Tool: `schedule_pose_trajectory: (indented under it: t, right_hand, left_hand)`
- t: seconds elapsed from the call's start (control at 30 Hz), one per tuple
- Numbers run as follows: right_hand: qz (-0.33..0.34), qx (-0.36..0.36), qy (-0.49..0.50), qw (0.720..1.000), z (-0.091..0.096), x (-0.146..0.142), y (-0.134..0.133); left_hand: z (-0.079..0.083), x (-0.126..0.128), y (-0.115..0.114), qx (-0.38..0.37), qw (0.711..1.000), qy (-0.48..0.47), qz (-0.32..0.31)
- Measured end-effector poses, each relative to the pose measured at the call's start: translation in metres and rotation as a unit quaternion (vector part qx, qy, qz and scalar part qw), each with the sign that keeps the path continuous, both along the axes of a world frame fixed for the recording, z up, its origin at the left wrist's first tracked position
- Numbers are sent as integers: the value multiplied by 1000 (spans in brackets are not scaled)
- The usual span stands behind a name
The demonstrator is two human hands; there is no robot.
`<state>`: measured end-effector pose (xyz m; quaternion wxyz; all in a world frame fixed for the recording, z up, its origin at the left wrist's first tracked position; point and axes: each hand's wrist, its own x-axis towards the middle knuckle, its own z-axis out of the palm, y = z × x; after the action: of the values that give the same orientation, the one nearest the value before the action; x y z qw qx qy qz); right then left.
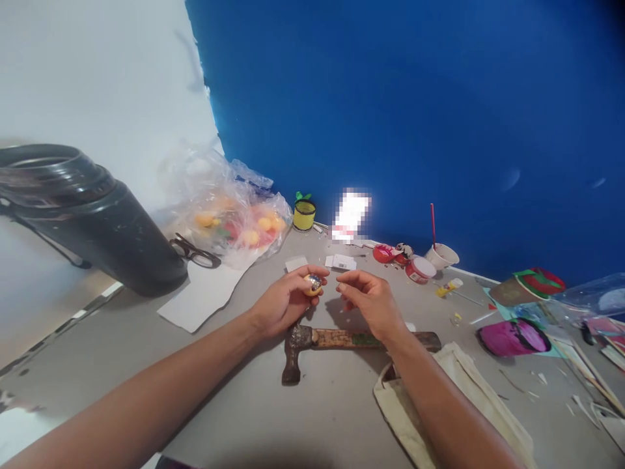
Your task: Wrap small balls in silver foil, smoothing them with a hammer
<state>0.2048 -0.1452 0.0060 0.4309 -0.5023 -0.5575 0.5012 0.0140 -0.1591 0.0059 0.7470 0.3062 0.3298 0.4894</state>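
Observation:
My left hand [286, 301] is closed around a small yellow ball-like object [313, 284] with a shiny patch on it, held just above the grey table [254, 404]. My right hand [370, 301] hovers close to the right of it, fingers curled with the fingertips pinched together; I cannot make out anything between them. A rusty hammer [336, 340] with a worn wooden handle lies flat on the table directly beneath both hands, head to the left.
A black bin [92, 221] and glasses [195, 253] lie at left, beside a plastic bag of coloured balls [234, 218]. A yellow tin [304, 214], red pots [420, 268], a white cup [442, 255], a pink object [512, 337], a cloth bag [463, 397] and scraps lie about.

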Motion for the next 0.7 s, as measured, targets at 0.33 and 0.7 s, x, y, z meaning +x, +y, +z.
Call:
schedule_pose_trajectory:
  t: [0.33, 0.7]
  right_hand:
    - [61, -140, 188, 970, 1, 0, 2]
    - [64, -127, 201, 969, 2, -2, 1]
  left_hand:
    - [-4, -1, -5, 136, 968, 210, 14]
    - [-6, 3, -6, 98, 985, 138, 19]
